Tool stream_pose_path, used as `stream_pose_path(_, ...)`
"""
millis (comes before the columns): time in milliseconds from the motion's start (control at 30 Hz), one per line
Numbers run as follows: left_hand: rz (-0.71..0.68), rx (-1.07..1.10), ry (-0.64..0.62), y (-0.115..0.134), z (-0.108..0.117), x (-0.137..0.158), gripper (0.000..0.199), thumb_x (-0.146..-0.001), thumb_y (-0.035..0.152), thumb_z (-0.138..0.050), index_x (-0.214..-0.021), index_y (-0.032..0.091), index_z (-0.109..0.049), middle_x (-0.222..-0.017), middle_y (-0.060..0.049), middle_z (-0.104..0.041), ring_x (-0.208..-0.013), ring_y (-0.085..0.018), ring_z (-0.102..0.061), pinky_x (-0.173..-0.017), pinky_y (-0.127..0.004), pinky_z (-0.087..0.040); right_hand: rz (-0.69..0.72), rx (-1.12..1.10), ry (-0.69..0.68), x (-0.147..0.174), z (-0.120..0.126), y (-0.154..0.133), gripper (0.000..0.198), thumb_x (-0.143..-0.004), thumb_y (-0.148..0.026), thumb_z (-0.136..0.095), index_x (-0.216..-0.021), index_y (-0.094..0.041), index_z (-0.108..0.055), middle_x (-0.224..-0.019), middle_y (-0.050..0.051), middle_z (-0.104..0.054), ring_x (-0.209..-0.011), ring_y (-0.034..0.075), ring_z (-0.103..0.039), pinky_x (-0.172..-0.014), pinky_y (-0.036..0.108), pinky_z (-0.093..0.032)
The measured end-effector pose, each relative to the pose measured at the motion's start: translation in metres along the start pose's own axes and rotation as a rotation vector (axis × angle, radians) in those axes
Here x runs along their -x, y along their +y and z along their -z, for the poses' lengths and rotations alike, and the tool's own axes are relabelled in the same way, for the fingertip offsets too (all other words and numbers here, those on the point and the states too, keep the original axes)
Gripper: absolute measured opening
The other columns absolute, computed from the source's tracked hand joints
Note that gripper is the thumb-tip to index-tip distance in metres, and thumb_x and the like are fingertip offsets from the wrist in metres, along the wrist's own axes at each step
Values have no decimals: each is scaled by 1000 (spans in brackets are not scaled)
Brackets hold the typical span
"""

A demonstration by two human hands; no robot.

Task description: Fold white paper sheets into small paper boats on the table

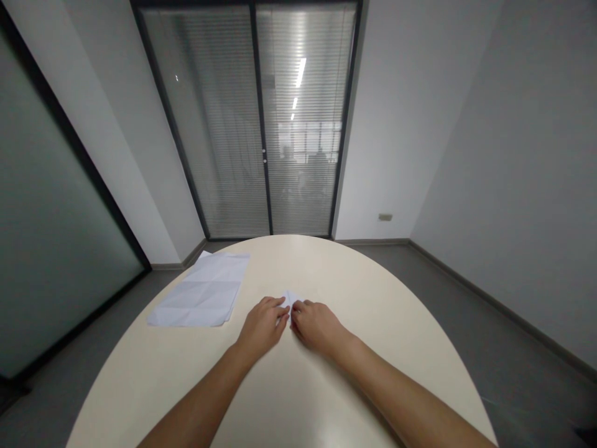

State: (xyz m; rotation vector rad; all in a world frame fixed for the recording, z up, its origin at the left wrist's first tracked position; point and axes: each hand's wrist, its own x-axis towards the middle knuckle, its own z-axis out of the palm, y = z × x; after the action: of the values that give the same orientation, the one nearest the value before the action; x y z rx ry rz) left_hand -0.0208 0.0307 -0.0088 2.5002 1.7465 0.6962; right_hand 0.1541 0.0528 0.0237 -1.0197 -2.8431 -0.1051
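A small folded piece of white paper (pixel 290 296) lies near the middle of the round table, mostly covered by my fingers. My left hand (pixel 263 323) grips its left side, thumb and fingers bent around the edge. On the other side my right hand (pixel 316 323) has its fingers curled closed on the paper. The fingertips of both hands almost meet at the paper's near part. Only its far tip, with a crease, shows beyond the fingers.
A stack of creased white paper sheets (pixel 200 292) lies at the table's left edge. The cream round table (pixel 373 323) has its far edge close to a glass door (pixel 298 205) with blinds. A wall socket (pixel 385 217) is on the back wall.
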Motion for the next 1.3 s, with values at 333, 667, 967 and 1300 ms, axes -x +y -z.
stream_pose_path(333, 16, -3, -25, 2, 2, 0, 30, -95, 23, -52, -116, 22, -73, -131, -6, -67, -116, -25, -57, -102, -40, -49, -67, 23, -126, -4, 6, -9, 30, -97, -18, -43, -102, -12, -72, -101, 15, -73, -89, 25, -69, -77, 32, -52)
stream_pose_path(667, -41, 41, 5, -2, 0, 0, 30, -95, 28, -55, -117, 23, -73, -130, -9, -67, -117, -26, -57, -101, -43, -48, -87, -115, 29, 0, 1, 19, 31, -97, -30, -46, -111, -16, -70, -116, 14, -68, -108, 27, -58, -90, 37, -47)
stream_pose_path(967, -28, 116, -11, -3, -4, 0, 36, -94, 24, -50, -128, 19, -61, -127, -7, -68, -123, -27, -52, -106, -44, -44, -100, -269, 6, -6, -28, 34, 64, -94, -38, -44, -152, -10, -40, -159, 13, -36, -147, 35, -25, -119, 49, -23)
stream_pose_path(1300, 40, -14, -41, -6, -11, -1, 46, -98, 37, -45, -141, 21, -54, -149, -6, -52, -137, -33, -44, -115, -52, -33, -110, -316, 0, -6, -35, 39, 66, -94, -42, -45, -153, -13, -38, -160, 13, -33, -149, 35, -23, -120, 52, -23)
